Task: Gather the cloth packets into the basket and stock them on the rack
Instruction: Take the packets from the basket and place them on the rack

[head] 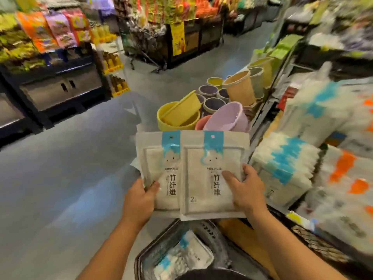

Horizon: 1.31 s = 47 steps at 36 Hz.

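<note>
A person stands in a shop aisle holding two cloth packets upright and side by side, just below the middle of the view. The left grip (139,201) pinches the lower left edge of the left packet (159,168), thumb on the front and fingers hidden behind. The right grip (249,190) clamps the lower right side of the right packet (212,170), thumb pressed across the front and fingers curled round the edge. The right packet overlaps the left one along their shared edge. Both are pale grey-white with a blue band at the top and dark printed characters down the front.

At 6 o'clock from the held pair, directly under the forearms, sits the dark basket (161,239), with more packets (181,257) of the same blue-and-white kind lying inside it. At 3 o'clock stands the rack (260,126), where stacked packs with blue markings (282,168) sit just beside the right packet, and packs with orange markings (343,168) lie further right; this side is badly blurred.

At 12 o'clock, on the grey floor (60,178) beyond the packets, plastic tubs cluster together: a yellow basin (177,118), a lilac basin (228,118) and an orange bucket (240,87). At 10 o'clock, shelves of bright snack bags (50,31) line the far side of the aisle.
</note>
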Motion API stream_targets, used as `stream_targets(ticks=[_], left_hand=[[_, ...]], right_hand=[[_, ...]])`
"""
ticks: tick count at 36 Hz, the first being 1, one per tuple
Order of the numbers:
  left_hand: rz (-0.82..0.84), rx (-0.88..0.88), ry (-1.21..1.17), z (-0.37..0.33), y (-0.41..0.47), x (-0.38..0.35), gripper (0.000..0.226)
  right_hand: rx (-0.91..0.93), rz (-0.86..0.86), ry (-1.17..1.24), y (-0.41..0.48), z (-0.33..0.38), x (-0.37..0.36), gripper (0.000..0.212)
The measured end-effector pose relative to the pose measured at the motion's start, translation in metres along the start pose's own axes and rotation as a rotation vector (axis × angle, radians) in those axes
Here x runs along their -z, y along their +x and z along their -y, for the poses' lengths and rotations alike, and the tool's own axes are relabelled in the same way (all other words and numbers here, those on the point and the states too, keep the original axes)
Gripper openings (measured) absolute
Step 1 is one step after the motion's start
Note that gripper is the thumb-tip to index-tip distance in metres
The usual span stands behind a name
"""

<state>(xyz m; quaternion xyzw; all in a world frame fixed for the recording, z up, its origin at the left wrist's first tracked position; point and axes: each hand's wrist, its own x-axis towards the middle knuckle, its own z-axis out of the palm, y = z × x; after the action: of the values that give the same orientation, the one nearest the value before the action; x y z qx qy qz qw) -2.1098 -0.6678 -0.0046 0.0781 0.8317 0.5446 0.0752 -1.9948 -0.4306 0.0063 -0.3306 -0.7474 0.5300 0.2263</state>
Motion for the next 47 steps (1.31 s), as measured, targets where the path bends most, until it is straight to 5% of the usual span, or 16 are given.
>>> stream_targets(ticks=[10, 13, 22, 27, 30, 35, 37, 40, 47], left_hand=[[0.463, -0.167, -0.153, -0.069, 0.040, -0.155, 0.027], [0.603, -0.161, -0.232, -0.088, 0.042, -0.199, 0.031], [0.734, -0.065, -0.139, -0.093, 0.068, -0.294, 0.048], [0.530, -0.184, 0.233, -0.063, 0.116, -0.341, 0.058], [0.419, -0.071, 0.492, -0.028, 0.146, -0.363, 0.042], [0.568, 0.130, 0.700, 0.008, 0.152, -0.386, 0.055], [0.545, 0.112, 0.798, 0.014, 0.150, -0.389, 0.059], [0.467, 0.047, 0.890, 0.012, 0.146, -0.391, 0.054], [0.455, 0.090, 0.908, 0.006, 0.146, -0.395, 0.044]], right_hand=[[-0.126, -0.209, 0.228, 0.039, -0.052, 0.124, 0.044], [-0.176, -0.218, 0.340, 0.056, -0.075, 0.143, 0.033], [-0.389, -0.110, 0.442, 0.124, -0.135, 0.171, 0.043], [-0.371, -0.197, 0.339, 0.160, -0.160, 0.183, 0.028], [-0.301, -0.268, 0.288, 0.173, -0.163, 0.191, 0.029], [-0.195, -0.391, 0.128, 0.175, -0.187, 0.191, 0.033], [-0.152, -0.393, -0.033, 0.167, -0.196, 0.183, 0.027], [-0.184, -0.326, -0.187, 0.149, -0.211, 0.171, 0.047], [-0.347, -0.402, -0.086, 0.144, -0.214, 0.169, 0.013]])
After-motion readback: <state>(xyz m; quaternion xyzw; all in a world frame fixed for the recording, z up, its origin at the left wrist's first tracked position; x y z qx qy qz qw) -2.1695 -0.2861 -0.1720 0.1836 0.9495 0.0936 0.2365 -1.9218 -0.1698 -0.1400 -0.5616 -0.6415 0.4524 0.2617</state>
